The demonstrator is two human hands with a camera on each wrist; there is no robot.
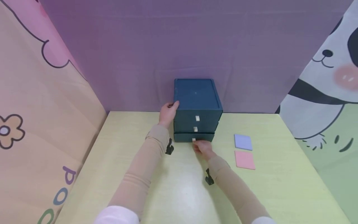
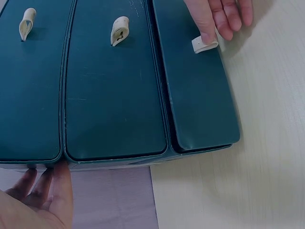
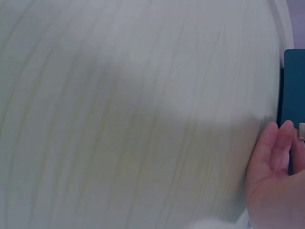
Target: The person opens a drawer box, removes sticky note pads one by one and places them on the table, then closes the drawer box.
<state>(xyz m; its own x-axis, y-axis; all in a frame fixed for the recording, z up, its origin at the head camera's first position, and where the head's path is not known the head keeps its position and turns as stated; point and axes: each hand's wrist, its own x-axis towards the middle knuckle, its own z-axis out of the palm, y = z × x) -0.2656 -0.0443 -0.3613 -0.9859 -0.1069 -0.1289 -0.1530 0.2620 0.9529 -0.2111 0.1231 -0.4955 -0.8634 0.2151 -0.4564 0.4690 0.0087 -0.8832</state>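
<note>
A dark blue-green three-drawer cabinet (image 1: 198,93) stands at the back of the table, with a small cream pull tab on each drawer. My left hand (image 1: 167,113) rests against its left side near the top front corner. In the left wrist view, the fingers (image 2: 59,191) of that hand press on the cabinet's side. Down at the front, my right hand (image 1: 204,147) pinches the lowest drawer's pull tab (image 2: 205,44). That bottom drawer (image 2: 200,95) sticks out slightly past the two above it. In the right wrist view, the right hand (image 3: 276,176) appears at the right edge beside the drawer front.
A lavender square (image 1: 243,142) and a pink square (image 1: 245,160) lie flat on the pale wooden table (image 1: 126,133), right of the cabinet. A purple cloth backdrop (image 1: 167,46) hangs directly behind the cabinet, and printed cloths stand at both sides.
</note>
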